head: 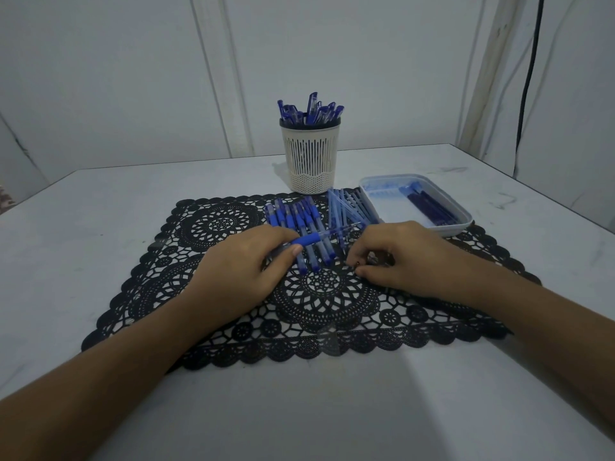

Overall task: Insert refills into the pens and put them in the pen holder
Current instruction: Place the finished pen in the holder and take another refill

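My left hand [246, 264] grips a blue pen barrel [319, 237] by its rubber grip, its clear shaft pointing right. My right hand [396, 257] rests on the black lace mat [206, 294], fingers curled, pinching something small that I cannot make out. Several blue pen barrels [293, 217] lie in a row behind my hands, with several pale clear tubes [349, 204] beside them. A cream slotted pen holder [310, 158] stands at the back with several blue capped pens [311, 109] in it.
A white tray [462, 224] at the right of the mat holds dark blue refills [429, 207]. The white table [83, 227] runs to a wall at the back and left. A black cable [529, 78] hangs at the far right.
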{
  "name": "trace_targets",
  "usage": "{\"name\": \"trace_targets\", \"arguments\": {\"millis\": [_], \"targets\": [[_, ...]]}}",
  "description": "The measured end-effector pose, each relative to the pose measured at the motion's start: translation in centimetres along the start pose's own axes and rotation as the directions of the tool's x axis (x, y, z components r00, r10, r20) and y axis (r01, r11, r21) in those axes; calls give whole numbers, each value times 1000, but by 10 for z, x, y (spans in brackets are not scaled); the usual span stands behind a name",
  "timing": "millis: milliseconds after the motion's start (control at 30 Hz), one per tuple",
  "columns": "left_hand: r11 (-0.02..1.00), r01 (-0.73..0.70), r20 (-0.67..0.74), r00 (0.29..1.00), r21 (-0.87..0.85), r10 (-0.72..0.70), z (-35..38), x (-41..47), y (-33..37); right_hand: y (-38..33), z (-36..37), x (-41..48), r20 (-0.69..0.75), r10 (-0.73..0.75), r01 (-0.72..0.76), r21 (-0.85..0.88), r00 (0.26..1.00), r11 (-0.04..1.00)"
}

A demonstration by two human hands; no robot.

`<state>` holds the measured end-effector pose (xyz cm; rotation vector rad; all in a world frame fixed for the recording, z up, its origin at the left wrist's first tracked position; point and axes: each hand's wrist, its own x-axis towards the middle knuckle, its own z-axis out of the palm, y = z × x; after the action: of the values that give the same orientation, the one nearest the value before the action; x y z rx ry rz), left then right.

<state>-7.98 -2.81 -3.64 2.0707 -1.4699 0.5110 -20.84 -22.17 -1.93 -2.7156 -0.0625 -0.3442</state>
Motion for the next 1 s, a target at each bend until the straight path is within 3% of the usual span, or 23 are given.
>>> {"name": "trace_targets", "arguments": {"millis": [200, 467, 767, 900, 1000], "targets": [[1000, 1, -1, 1000, -4, -1, 0, 0, 0, 2, 0, 0, 7, 59, -59, 128, 998, 990], [1000, -6, 17, 1000, -18, 6, 1, 0, 2, -5, -10, 0, -131, 122, -53, 434, 984, 899], [1000, 0, 32, 999, -11, 0, 3, 0, 3, -2, -11, 3, -218, 235, -101, 494, 947, 864], [999, 36, 5, 999, 0, -36, 1, 3, -5, 14, -20, 6, -223, 384, -150, 662, 896, 735], [997, 78, -10, 997, -14, -78, 1, 3, -10, 27, -26, 8, -285, 513, -138, 757, 810, 639]]}}
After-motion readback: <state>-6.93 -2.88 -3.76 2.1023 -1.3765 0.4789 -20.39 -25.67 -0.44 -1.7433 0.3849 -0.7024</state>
